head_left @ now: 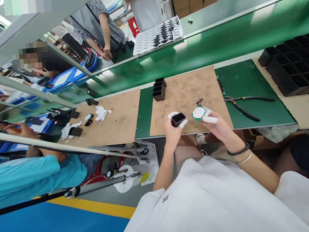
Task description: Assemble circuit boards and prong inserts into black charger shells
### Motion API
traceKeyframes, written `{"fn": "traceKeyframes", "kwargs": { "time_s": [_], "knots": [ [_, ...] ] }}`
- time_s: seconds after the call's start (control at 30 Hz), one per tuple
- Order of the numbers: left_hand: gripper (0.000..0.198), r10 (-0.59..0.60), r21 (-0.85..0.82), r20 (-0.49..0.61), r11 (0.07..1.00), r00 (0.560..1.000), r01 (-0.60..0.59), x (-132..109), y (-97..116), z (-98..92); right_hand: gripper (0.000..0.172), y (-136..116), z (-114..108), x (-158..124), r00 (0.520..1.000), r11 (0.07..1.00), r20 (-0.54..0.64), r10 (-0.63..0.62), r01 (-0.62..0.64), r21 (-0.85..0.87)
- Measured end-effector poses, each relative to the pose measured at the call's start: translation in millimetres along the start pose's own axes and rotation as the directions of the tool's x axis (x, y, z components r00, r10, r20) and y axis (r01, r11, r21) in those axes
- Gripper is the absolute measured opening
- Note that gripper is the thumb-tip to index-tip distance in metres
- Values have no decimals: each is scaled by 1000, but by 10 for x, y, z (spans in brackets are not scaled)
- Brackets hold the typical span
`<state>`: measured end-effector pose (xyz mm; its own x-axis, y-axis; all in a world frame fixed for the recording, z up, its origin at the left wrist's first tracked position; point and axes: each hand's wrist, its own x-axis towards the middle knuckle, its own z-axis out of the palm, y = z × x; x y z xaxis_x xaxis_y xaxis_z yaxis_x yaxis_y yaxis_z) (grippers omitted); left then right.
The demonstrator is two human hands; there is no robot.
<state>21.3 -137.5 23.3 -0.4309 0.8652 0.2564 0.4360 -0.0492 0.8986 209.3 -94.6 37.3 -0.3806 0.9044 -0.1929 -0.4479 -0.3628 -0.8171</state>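
My left hand (pixel 173 128), with white covers on its fingertips, grips a small black open-topped box (pixel 178 119) over the cardboard's near edge. To its right, my right hand (pixel 217 124) pinches a green circuit board (pixel 198 113) that carries a round white disc; white covers are on these fingers too. Thin dark and reddish wires (pixel 199 101) stick out beyond the board's far side. The box and the board are apart. Behind my left hand, a short row of black boxes (pixel 159 93) stands on the cardboard mat (pixel 187 87).
Pliers (pixel 240 102) with black handles and a thin dark tool (pixel 220 84) lie right of the mat. Many black boxes (pixel 297 64) are stacked at far right. A white tray (pixel 147 40) of parts stands across the green bench. A co-worker in turquoise (pixel 34 175) sits at left.
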Motion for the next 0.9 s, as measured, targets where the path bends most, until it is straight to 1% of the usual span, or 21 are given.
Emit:
{"fn": "traceKeyframes", "kwargs": {
  "time_s": [0.07, 0.13, 0.2, 0.27, 0.33, 0.4, 0.47, 0.53, 0.57, 0.63, 0.7, 0.73, 0.77, 0.83, 0.87, 0.9],
  "knots": [
    [41, -44, 18, -66, 999, 997, 45, 50, -53, 113, 32, 19, 43, 27, 999, 998, -33, -9, 11, 55],
    [48, -73, 35, -96, 996, 993, 77, 55, -83, 236, 28, 45, 47, 49, 998, 996, -65, -22, 27, 81],
    [60, -85, 76, -67, 993, 994, 90, -9, -61, 335, 25, 63, 17, 62, 996, 996, -79, -35, 41, 81],
    [75, -96, 150, 25, 984, 995, 91, -124, -2, 381, 25, 69, -33, 61, 995, 996, -86, -42, 48, 72],
    [89, -124, 211, 118, 973, 985, 97, -231, 53, 361, 26, 64, -88, 47, 995, 997, -94, -46, 52, 62],
    [104, -152, 191, 158, 974, 976, 120, -265, 63, 281, 28, 59, -138, 28, 994, 997, -102, -47, 53, 53],
    [118, -160, 91, 177, 985, 971, 146, -193, 16, 167, 30, 60, -182, 11, 994, 998, -100, -42, 46, 40],
    [125, -150, -44, 230, 986, 962, 164, -36, -66, 58, 32, 69, -217, -1, 996, 999, -88, -29, 31, 22],
    [121, -145, -104, 276, 978, 950, 180, 55, -106, 16, 33, 74, -231, -4, 997, 1000, -80, -19, 20, 11],
    [104, -157, -187, 353, 954, 922, 234, 214, -151, -34, 37, 69, -240, -6, 998, 1000, -68, 2, -2, -6],
    [91, -161, -221, 375, 941, 913, 256, 293, -122, -43, 41, 30, -216, -10, 998, 1000, -60, 3, -4, -31],
    [88, -150, -233, 369, 940, 917, 248, 297, -74, -39, 43, -8, -189, -15, 998, 998, -55, -19, 16, -55],
    [86, -125, -249, 360, 942, 924, 225, 279, -7, -35, 46, -59, -152, -25, 997, 995, -43, -58, 54, -85],
    [83, -50, -293, 350, 943, 936, 160, 197, 172, -38, 52, -192, -54, -57, 981, 970, 0, -196, 194, -150],
    [81, -3, -315, 348, 941, 938, 120, 147, 273, -49, 55, -268, 2, -80, 958, 942, 30, -286, 286, -177],
    [78, 43, -334, 348, 939, 937, 81, 96, 376, -66, 56, -345, 58, -105, 924, 903, 63, -377, 382, -198]
  ]
}}
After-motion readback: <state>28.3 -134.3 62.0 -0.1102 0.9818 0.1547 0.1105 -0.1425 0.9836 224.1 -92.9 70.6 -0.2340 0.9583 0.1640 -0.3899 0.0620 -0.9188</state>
